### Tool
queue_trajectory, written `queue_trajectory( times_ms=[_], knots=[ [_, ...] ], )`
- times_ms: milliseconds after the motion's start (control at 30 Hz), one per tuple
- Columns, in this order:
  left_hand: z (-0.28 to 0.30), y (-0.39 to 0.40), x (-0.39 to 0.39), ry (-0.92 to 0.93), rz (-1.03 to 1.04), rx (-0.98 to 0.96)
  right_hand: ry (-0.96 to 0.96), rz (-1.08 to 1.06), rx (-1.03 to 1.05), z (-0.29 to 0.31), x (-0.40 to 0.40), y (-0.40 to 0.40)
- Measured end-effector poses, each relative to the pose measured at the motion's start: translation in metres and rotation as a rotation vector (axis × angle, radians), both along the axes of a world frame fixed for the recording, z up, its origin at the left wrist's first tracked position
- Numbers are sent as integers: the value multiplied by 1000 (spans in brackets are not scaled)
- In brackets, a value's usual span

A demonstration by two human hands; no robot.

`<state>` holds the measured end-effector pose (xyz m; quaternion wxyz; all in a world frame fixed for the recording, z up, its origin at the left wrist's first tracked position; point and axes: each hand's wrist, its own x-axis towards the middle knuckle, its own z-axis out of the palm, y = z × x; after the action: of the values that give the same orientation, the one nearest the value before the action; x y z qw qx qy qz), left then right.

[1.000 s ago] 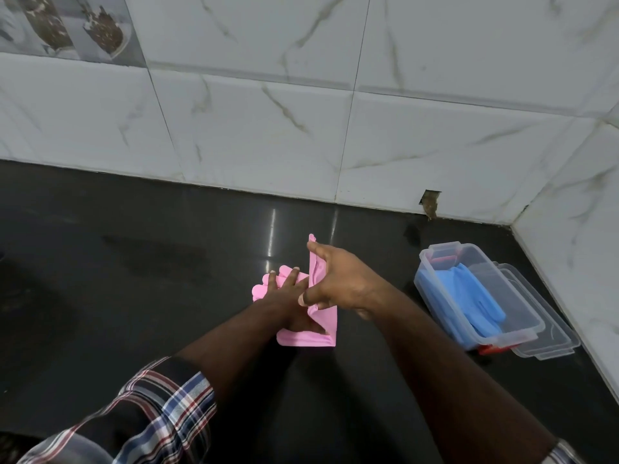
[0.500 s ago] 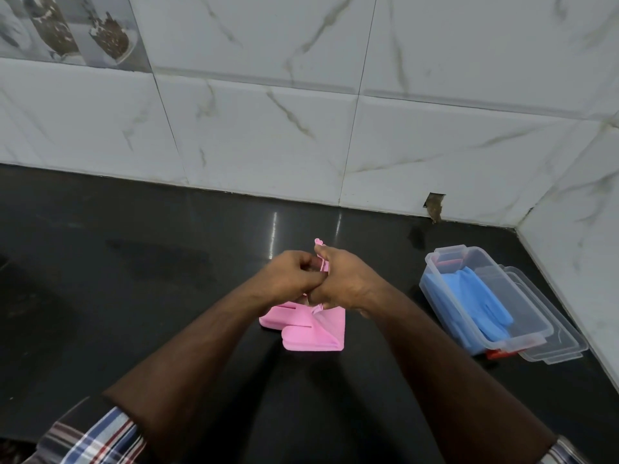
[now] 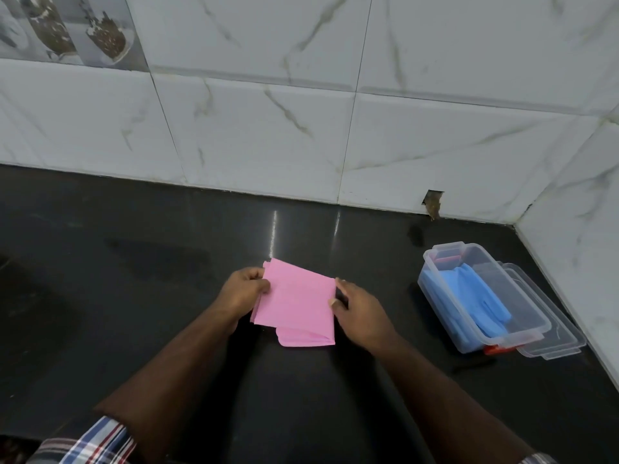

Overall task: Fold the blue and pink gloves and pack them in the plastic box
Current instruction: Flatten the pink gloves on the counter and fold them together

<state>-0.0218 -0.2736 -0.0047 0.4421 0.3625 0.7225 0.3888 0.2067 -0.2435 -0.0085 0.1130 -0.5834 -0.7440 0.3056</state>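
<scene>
Left hand (image 3: pixel 246 291) and right hand (image 3: pixel 356 308) pinch opposite edges of the folded pink glove (image 3: pixel 296 304), probably squaring it for the box (image 3: pixel 475 339), lower right.

1. The setting appeared to be a home kitchen.
2. The work surface was a polished black stone countertop (image 3: pixel 134 296) running into a corner where 2 tiled walls met.
3. The walls were clad in white marble-effect tiles (image 3: pixel 268 128) with grey veining.
4. 1 decorative tile (image 3: pixel 67 28) at upper left carried a printed picture of food or drink vessels.
5. A chipped notch (image 3: pixel 433 204) showed at the base of the back wall.
6. A clear plastic box (image 3: pixel 435 296) stood on the counter.
</scene>
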Motion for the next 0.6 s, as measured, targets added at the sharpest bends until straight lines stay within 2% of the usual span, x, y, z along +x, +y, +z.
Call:
queue_trajectory(
  times_ms=[167,367,600],
  knots=[
    [-17,-2,-2,-23,88,-1,-163,48,75,-20,-10,-12],
    [-21,-2,-1,74,63,20,-316,96,102,-26,-15,-16],
    [-24,-3,-3,275,-2,45,-312,117,131,-24,-15,-13]
  ],
)
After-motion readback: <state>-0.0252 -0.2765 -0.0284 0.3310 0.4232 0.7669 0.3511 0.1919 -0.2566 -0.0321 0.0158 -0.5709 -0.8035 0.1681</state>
